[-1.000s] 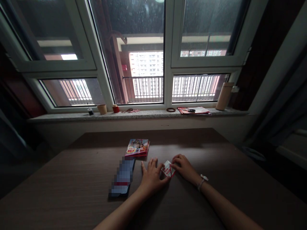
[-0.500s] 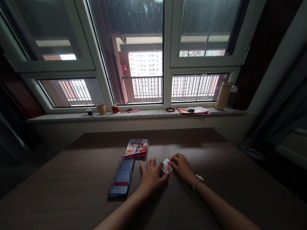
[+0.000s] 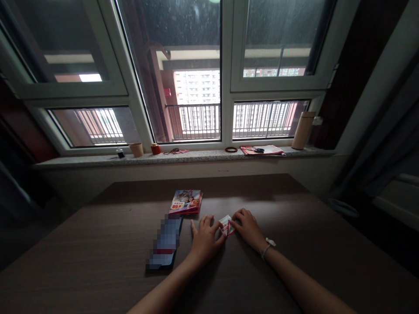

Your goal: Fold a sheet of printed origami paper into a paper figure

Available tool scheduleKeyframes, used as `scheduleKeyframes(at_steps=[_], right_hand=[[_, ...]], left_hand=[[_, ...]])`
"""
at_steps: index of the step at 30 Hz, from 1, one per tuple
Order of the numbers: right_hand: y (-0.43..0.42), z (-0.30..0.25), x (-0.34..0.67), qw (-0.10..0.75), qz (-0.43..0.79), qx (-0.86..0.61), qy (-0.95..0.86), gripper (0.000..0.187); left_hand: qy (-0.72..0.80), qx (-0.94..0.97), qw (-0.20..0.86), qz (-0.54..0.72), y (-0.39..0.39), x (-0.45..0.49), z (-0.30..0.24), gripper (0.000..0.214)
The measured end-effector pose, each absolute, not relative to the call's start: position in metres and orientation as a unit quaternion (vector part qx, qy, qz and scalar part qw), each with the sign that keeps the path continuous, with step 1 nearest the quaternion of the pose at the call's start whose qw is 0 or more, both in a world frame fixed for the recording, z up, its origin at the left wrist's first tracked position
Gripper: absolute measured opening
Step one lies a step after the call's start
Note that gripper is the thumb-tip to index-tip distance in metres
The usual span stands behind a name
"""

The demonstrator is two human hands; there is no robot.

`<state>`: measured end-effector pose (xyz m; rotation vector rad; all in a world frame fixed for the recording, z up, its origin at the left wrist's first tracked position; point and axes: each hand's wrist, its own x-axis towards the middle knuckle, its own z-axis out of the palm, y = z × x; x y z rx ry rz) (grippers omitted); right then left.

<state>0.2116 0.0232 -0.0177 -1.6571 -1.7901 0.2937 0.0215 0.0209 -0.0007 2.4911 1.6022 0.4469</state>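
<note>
A small folded piece of paper [image 3: 225,223], white with red print and red edges, lies on the brown table between my two hands. My left hand [image 3: 205,239] grips its left side with thumb and index finger, while the other fingers stretch out over the tabletop. From the right, my right hand [image 3: 249,229] pinches the paper's edge between thumb and fingers, the rest of them curled. A pale bracelet with a white ornament [image 3: 269,244] circles my right wrist. Parts of the paper are hidden under the fingertips.
Left of my left hand lies a phone [image 3: 166,242], partly pixelated. Behind it sits a stack of printed leaflets [image 3: 186,201]. The windowsill [image 3: 196,157] holds a paper cup [image 3: 136,150], a red jar [image 3: 155,149], scissors [image 3: 259,150] on papers and a tan flask [image 3: 303,131].
The paper's visible print looks different, with the red figures less exposed. My left thumb has drawn slightly up and left; my right hand has barely moved. The whole view has shifted a little.
</note>
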Motion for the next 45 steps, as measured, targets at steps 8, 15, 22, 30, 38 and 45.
scheduleKeyframes(at_steps=[8, 15, 22, 30, 38, 45], right_hand=[[0.0234, -0.0176, 0.2120, 0.326, 0.097, -0.637, -0.692, 0.012], [0.0251, -0.0186, 0.2114, 0.310, 0.090, -0.644, -0.694, 0.013], [0.0238, -0.0149, 0.2086, 0.301, 0.080, -0.653, -0.690, 0.011], [0.0234, -0.0135, 0.2054, 0.296, 0.076, -0.661, -0.686, 0.012], [0.0214, -0.0098, 0.2037, 0.295, 0.068, -0.664, -0.684, 0.012], [0.0228, -0.0115, 0.2042, 0.300, 0.071, -0.664, -0.681, 0.010]], left_hand=[[0.547, 0.812, 0.124, 0.163, 0.0224, 0.0232, 0.0053, 0.029], [0.548, 0.811, 0.116, 0.171, 0.0236, 0.0258, 0.0040, 0.027], [0.553, 0.808, 0.115, 0.167, 0.0219, 0.0260, 0.0068, 0.026], [0.553, 0.808, 0.125, 0.163, 0.0240, 0.0258, 0.0050, 0.026], [0.550, 0.809, 0.120, 0.168, 0.0244, 0.0259, 0.0029, 0.027], [0.555, 0.807, 0.118, 0.162, 0.0231, 0.0271, 0.0046, 0.030]])
